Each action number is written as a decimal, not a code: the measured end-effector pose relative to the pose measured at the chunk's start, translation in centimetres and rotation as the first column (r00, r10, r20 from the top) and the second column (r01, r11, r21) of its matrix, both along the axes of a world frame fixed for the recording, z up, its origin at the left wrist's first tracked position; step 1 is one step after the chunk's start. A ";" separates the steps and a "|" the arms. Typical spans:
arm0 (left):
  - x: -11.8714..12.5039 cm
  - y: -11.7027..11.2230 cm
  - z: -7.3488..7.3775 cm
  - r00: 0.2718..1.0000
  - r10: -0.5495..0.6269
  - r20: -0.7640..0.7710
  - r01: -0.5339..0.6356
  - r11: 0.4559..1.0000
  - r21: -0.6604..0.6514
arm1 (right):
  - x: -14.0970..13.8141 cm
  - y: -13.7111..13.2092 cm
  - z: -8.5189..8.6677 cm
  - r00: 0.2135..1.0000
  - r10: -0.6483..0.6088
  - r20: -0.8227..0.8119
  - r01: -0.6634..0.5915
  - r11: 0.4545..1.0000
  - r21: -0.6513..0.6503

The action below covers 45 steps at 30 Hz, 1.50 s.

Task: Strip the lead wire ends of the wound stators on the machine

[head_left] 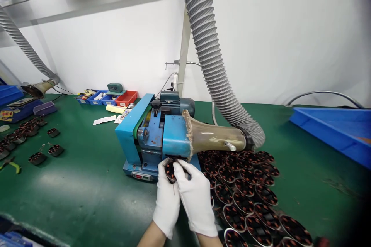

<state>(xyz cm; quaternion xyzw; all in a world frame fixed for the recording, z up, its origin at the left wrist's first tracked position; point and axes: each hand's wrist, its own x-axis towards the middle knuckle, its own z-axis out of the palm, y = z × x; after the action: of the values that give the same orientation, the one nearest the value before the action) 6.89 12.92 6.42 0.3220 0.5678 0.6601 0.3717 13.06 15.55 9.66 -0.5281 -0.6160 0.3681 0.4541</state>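
Note:
Both my hands wear white gloves and meet at the front of a blue belt-driven machine (176, 135). Between them is a motor stator (170, 171), round and dark with copper windings. My left hand (166, 197) wraps its left side, fingers closed on it. From the right, my right hand (194, 193) grips the stator's edge near the top, its fingertips partly hidden. A thin wire end hangs below the stator. The stator is right under the machine's blue hood; whether it touches the machine I cannot tell.
Many similar stators (245, 187) stand in rows to the right, close to my right hand. A grey extraction hose (208, 46) ends in a funnel (217, 137) at the hood. A blue tray (333, 127) lies far right. Pliers (13, 166) and more stators (37, 158) lie left.

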 end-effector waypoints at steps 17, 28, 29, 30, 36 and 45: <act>0.5 -7.7 -0.6 0.997 0.008 -0.076 -0.018 0.992 -0.128 | 4.5 -5.2 -2.4 0.916 0.145 -0.374 -0.180 0.982 -0.061; -1.0 -7.7 2.5 0.965 -0.222 0.143 0.238 0.965 -0.109 | 5.1 -5.7 -0.3 0.577 -0.022 -0.817 -0.444 0.831 -0.336; -0.7 -7.9 2.3 0.949 -0.237 0.208 0.266 0.956 -0.124 | 5.0 -5.9 -0.7 0.578 -0.011 -0.816 -0.446 0.833 -0.328; -0.4 -8.1 2.3 0.954 -0.224 0.198 0.253 0.957 -0.140 | 5.0 -6.0 -1.0 0.582 -0.001 -0.813 -0.429 0.850 -0.307; 0.8 -8.1 3.0 0.972 -0.073 -0.221 0.087 0.995 0.058 | 5.0 -5.9 -1.6 0.709 0.007 -0.706 -0.251 0.937 -0.243; 3.0 -7.8 1.1 0.982 0.109 -0.156 -0.087 0.986 0.141 | 5.0 -4.1 1.3 0.703 -0.005 -0.711 -0.309 0.898 -0.312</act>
<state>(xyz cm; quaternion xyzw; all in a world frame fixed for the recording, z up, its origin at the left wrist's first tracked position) 9.91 5.13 7.57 0.3706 0.5659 0.6858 0.2686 18.11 11.49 10.93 -0.3790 -0.3508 0.6964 0.4982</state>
